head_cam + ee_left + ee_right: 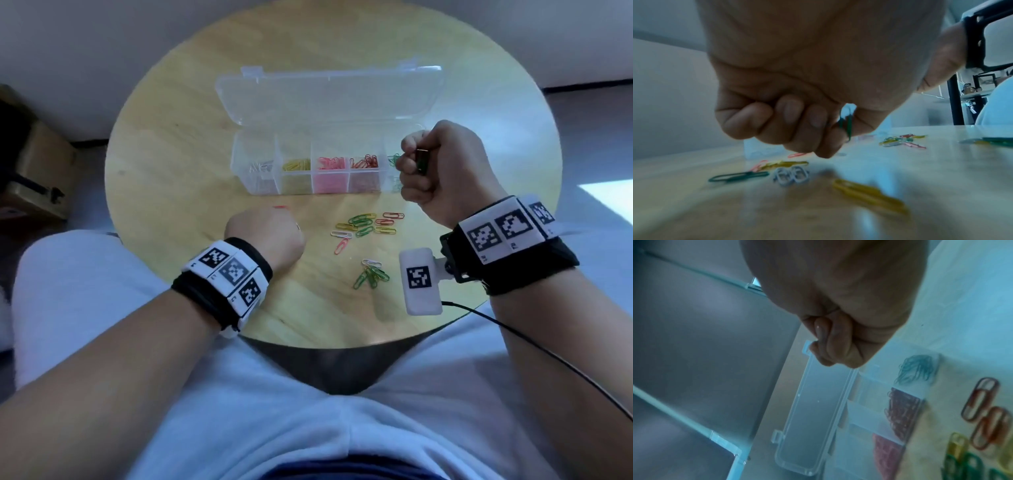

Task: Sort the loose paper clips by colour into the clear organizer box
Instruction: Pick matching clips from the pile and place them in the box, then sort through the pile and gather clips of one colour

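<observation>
The clear organizer box (254,187) stands open on the round table, its lid (329,99) tipped back. Its compartments hold white, yellow, pink, red and green clips. My right hand (416,161) is a fist raised over the green compartment (916,368) at the box's right end, curled round a dark green paper clip (423,161). My left hand (830,129) hovers low over the table near the front left and pinches a green paper clip (845,126) between thumb and fingers. Loose clips (366,222) of mixed colours lie in front of the box.
A second small heap of green and white clips (371,274) lies near the table's front edge. More loose ones, green (740,176), white (791,176) and yellow (869,193), lie under my left hand. A cardboard box (37,171) stands on the floor at left.
</observation>
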